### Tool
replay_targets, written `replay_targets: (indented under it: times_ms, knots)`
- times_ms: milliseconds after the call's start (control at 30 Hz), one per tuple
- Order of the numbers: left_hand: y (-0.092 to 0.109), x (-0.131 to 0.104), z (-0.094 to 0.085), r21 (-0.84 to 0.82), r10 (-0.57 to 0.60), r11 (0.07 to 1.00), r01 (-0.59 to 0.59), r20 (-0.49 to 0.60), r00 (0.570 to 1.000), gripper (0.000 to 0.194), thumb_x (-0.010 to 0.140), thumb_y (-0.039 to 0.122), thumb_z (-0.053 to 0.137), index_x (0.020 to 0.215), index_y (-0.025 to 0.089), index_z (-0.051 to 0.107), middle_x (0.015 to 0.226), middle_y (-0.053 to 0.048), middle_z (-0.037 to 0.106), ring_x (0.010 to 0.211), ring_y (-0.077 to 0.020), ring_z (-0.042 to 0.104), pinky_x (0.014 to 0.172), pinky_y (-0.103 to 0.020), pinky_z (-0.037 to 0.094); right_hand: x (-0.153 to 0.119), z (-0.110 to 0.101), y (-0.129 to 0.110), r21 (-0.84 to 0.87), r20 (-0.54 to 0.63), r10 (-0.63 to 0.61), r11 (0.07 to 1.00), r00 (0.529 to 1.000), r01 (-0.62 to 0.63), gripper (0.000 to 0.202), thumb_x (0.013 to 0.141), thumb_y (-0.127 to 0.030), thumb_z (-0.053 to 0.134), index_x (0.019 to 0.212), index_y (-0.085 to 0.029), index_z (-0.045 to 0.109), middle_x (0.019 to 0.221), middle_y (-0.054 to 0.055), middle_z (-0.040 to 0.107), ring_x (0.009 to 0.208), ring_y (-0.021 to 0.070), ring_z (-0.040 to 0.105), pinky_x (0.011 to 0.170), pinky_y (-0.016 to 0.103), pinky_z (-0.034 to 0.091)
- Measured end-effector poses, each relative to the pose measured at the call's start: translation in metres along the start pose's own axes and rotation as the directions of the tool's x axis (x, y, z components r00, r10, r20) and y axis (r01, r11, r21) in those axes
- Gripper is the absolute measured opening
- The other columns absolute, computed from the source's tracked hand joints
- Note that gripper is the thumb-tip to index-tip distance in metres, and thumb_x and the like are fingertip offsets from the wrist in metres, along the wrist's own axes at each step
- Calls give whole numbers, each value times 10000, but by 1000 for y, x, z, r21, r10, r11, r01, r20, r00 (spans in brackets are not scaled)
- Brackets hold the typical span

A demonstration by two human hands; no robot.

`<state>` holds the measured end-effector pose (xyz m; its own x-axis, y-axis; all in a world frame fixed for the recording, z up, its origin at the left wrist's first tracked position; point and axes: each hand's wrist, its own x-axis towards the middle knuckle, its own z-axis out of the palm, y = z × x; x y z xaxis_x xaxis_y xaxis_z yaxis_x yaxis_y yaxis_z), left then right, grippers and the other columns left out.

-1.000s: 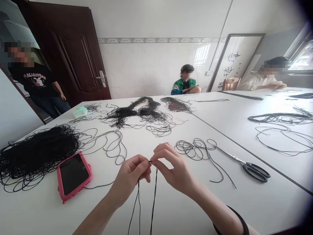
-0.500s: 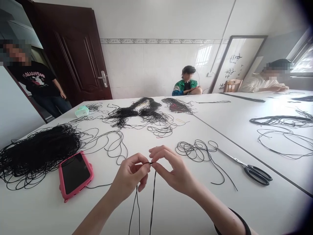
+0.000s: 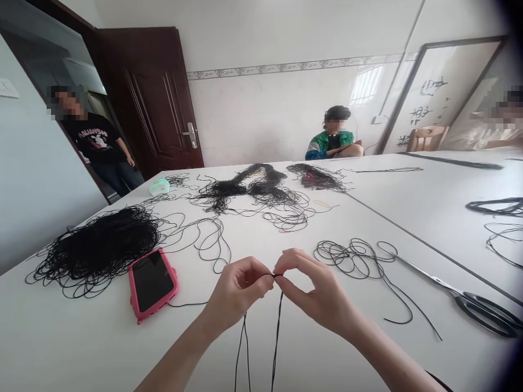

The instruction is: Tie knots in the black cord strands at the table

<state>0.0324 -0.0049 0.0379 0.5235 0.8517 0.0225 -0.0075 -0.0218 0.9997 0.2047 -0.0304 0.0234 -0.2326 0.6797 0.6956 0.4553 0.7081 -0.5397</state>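
Note:
Black cord (image 3: 276, 337) is pinched between both hands above the white table, its strands hanging down toward the bottom edge. My left hand (image 3: 242, 294) grips it between thumb and index finger. Right beside it, fingertips almost touching, my right hand (image 3: 316, 288) pinches the same cord with thumb and forefinger. A phone in a pink case (image 3: 153, 283) lies left of the hands, and a loosely looped black cord (image 3: 347, 258) lies to their right. Scissors with black handles (image 3: 482, 307) rest farther right.
A large tangle of black cord (image 3: 110, 239) covers the left of the white table (image 3: 196, 359). More bundles (image 3: 245, 188) lie at the back near a pale green container (image 3: 159, 187). One person stands by the door (image 3: 159, 98); two others sit across the table.
The view has turned left, so the table's contents appear shifted right. My right hand's fingers have closed onto the cord, and my left hand's lower fingers have curled in.

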Motion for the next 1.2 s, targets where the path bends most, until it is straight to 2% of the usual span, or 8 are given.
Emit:
replay_targets:
  times_ms: [133, 333, 533, 667, 767, 867, 1200]
  knots:
    - [-1, 1, 0, -27, 6, 1000, -5, 25, 1000, 170, 795, 320, 587, 747, 160, 620, 657, 2, 574, 563, -69, 466, 550, -209, 381, 0, -1, 1, -6, -2, -19, 1000, 1000, 19, 132, 838, -83, 527, 851, -213, 510, 757, -15, 557, 716, 107, 508, 652, 264, 441]
    - [-1, 0, 1, -46, 5, 999, -3, 33, 999, 135, 789, 276, 590, 730, 161, 624, 627, 13, 573, 565, -65, 486, 573, -199, 408, 3, 1, 0, -14, -25, -62, 998, 998, 61, 173, 779, -47, 536, 826, -210, 501, 709, -27, 539, 661, 100, 492, 651, 280, 448]
    - [-3, 0, 0, -20, -2, 1000, 2, 25, 1000, 136, 790, 289, 587, 723, 173, 612, 615, 22, 556, 582, -70, 484, 583, -196, 409, 3, 1, -3, -4, -54, -83, 997, 995, 83, 165, 786, -41, 523, 800, -203, 500, 696, -24, 540, 657, 101, 483, 668, 295, 443]
    - [-5, -2, 3, 38, 72, 997, -71, -31, 997, 157, 784, 273, 584, 660, 181, 552, 623, 31, 520, 611, -74, 455, 565, -184, 374, 2, 1, -2, 1, -55, -63, 998, 996, 63, 157, 792, -46, 525, 785, -202, 506, 693, -23, 537, 655, 103, 471, 675, 299, 438]
    - [-5, -5, 9, 97, 157, 984, -148, -96, 983, 163, 784, 249, 559, 640, 182, 525, 625, 35, 483, 609, -78, 429, 555, -194, 352, 0, 2, -1, 7, -56, -52, 999, 997, 53, 154, 790, -55, 536, 780, -205, 504, 698, -23, 542, 666, 108, 472, 689, 306, 438]
    - [-4, -7, 15, 113, 193, 978, -177, -150, 970, 154, 781, 232, 543, 638, 183, 511, 624, 37, 466, 606, -79, 415, 554, -202, 337, -1, 3, 0, 11, -59, -39, 999, 998, 39, 156, 786, -56, 545, 774, -205, 499, 696, -24, 531, 681, 112, 476, 692, 305, 438]
    - [-4, -7, 16, 37, 119, 993, -115, -151, 981, 182, 780, 292, 562, 641, 181, 521, 621, 28, 466, 613, -87, 414, 560, -203, 357, 1, 2, -3, 25, -69, -69, 997, 995, 71, 146, 810, -59, 526, 783, -202, 512, 700, -23, 551, 643, 103, 476, 712, 317, 447]
